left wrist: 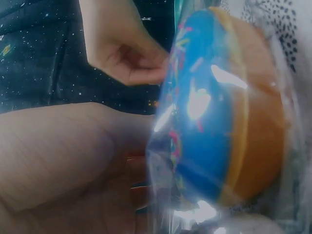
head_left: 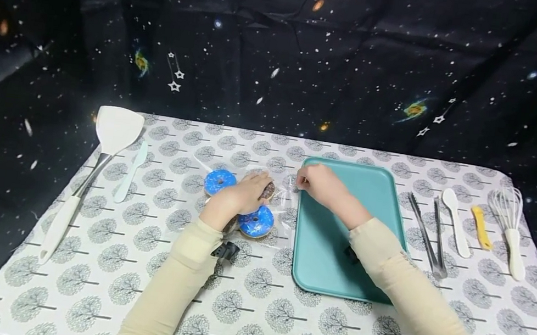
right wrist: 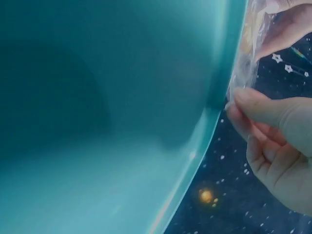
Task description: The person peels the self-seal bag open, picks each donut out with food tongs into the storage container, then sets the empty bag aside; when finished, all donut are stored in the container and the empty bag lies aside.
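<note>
A clear plastic bag [head_left: 283, 230] lies on the cloth with doughnuts in it. Two have blue icing: one doughnut [head_left: 218, 180] at the upper left, another doughnut [head_left: 257, 223] lower down. A brown-iced doughnut [head_left: 269, 191] is partly covered by my left hand [head_left: 241, 196], which rests on the bag with its fingers extended. In the left wrist view a blue doughnut [left wrist: 209, 107] with sprinkles shows large through the film. My right hand [head_left: 323, 185] pinches the bag's right edge between thumb and fingers, clearest in the right wrist view, where this hand [right wrist: 280, 141] is beside the tray rim.
A teal tray [head_left: 337, 258] lies right of the bag, under my right forearm. Further right are tongs [head_left: 427, 238], a white spoon [head_left: 456, 222], a yellow tool [head_left: 481, 228] and a whisk [head_left: 512, 234]. At left lie a white spatula [head_left: 115, 131] and a pale knife [head_left: 131, 171].
</note>
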Tool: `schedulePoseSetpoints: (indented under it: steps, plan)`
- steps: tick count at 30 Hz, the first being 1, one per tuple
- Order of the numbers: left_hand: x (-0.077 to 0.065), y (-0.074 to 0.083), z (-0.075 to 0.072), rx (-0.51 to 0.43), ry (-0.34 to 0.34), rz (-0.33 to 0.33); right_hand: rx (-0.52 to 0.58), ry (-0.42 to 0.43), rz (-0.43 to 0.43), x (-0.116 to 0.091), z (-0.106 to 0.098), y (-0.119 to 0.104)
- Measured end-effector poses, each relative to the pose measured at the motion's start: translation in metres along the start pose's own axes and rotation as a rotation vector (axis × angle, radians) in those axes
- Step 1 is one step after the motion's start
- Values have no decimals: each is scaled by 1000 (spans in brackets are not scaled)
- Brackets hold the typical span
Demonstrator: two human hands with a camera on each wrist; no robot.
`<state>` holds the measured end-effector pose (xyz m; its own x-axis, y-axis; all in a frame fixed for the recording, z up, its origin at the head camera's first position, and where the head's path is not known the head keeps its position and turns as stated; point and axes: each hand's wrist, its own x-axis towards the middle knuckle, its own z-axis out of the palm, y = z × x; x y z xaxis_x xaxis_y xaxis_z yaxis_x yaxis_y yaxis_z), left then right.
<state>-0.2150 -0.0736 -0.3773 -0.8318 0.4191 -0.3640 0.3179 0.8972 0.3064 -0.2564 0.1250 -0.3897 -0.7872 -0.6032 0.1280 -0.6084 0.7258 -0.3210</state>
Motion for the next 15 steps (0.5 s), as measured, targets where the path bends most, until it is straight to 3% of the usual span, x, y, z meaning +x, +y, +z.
schedulePoseSetpoints:
  steps: [8, 15]
  plan:
    - [0, 0, -1, 2, -14, -5, -22, 42, -61, -10, -1, 3]
    - [1, 0, 0, 25, -19, -6, -16, 55, -49, -18, 3, -15]
